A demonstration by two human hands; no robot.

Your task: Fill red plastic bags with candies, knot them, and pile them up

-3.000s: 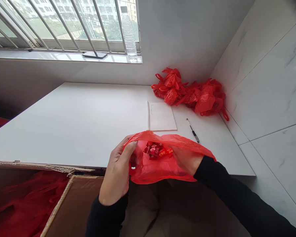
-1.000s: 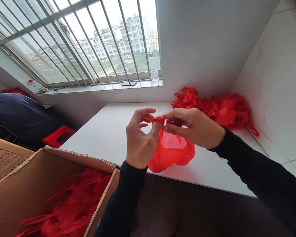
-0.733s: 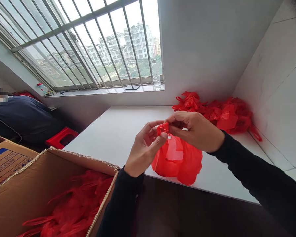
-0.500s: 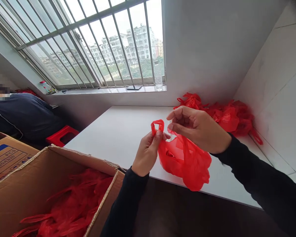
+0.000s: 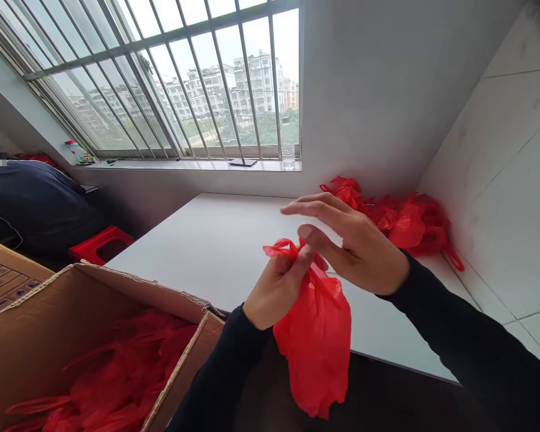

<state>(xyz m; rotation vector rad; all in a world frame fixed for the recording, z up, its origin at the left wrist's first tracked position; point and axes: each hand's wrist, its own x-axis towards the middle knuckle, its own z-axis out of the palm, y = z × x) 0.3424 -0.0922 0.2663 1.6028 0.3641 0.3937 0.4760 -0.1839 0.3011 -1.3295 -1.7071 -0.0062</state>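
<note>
A red plastic bag [image 5: 317, 342] hangs from my left hand [image 5: 276, 285], which is closed round its gathered top. A loop of the bag's handle sticks out above my left thumb. Just above and to the right is my right hand [image 5: 355, 243], its fingers stretched out and apart from the thumb. The right thumb tip is close to the handle; whether it touches the plastic I cannot tell. The lower part of the bag hangs past the front edge of the white table [image 5: 198, 240].
More red bags [image 5: 400, 222] lie bunched at the table's back right, against the wall. An open cardboard box [image 5: 40, 336] with red bags inside stands at the left front. A red stool [image 5: 101, 243] and a seated person [image 5: 31, 210] are beyond it. A clear bottle [image 5: 288, 147] stands on the windowsill.
My left hand has gathered the bag's top, and the bag now hangs lower and straighter. My right hand has moved left, and its fingers have spread.
</note>
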